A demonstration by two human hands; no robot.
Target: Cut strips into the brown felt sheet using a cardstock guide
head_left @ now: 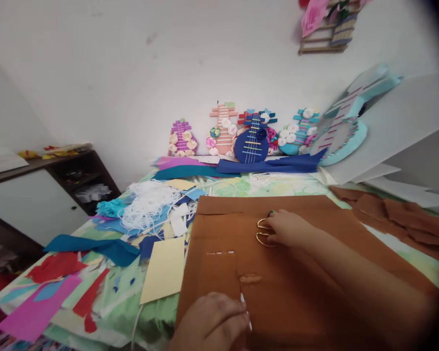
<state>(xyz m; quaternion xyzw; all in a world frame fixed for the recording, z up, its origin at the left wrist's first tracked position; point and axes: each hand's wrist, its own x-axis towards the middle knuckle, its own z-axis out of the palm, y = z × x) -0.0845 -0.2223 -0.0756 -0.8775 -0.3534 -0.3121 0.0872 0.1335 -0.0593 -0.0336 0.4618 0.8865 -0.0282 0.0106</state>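
Observation:
A large brown sheet (300,297) lies in front of me, with a small slit showing white dashes on its left part and a torn-looking patch near its middle. My right hand (287,228) reaches across to its far part, fingers closed at the gold-looped handles of scissors (262,238); the blades are hidden. Low on the sheet, my left hand (214,319) is curled, a slim white stick (246,312) at its fingertips. I cannot make out exactly what the stick is.
To the left lie a cream card (164,270), tangled white string (148,207) and coloured scraps (58,268). Several lute-shaped crafts (254,141) lean on the wall. Folded brown material (406,219) and a big pale-blue instrument shape (346,126) stand at right. A cabinet (29,200) is far left.

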